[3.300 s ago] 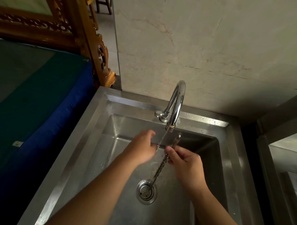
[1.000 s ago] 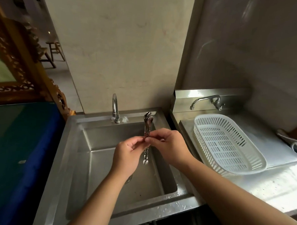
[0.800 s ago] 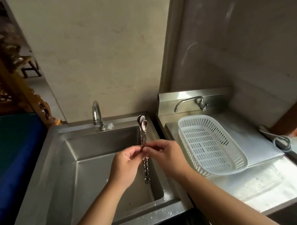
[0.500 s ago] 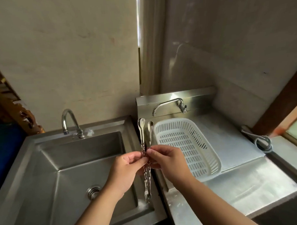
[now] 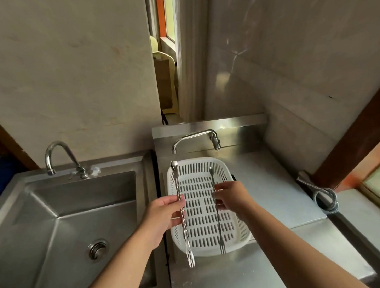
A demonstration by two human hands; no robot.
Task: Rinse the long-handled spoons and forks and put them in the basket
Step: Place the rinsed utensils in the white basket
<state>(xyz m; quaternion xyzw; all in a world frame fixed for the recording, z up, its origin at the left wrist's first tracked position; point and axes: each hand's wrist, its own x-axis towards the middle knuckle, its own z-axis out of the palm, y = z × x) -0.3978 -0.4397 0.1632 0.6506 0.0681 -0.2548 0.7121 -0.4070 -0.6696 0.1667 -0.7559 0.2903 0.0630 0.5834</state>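
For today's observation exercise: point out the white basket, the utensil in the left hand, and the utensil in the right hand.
white basket (image 5: 226,164): head view, far rim.
left-hand utensil (image 5: 184,228): head view, twisted handle.
right-hand utensil (image 5: 219,227): head view, handle below fingers.

I see a white slotted plastic basket (image 5: 205,212), matt, on a brushed steel counter (image 5: 275,259) with a dull sheen. The two utensils (image 5: 183,217) at its nine and three o'clock edges are bright polished metal with twisted, ridged handles. At nine o'clock the sink (image 5: 64,213) is satin steel; both taps (image 5: 60,157) gleam like chrome. The wall (image 5: 70,68) looks like smooth, matt stone.
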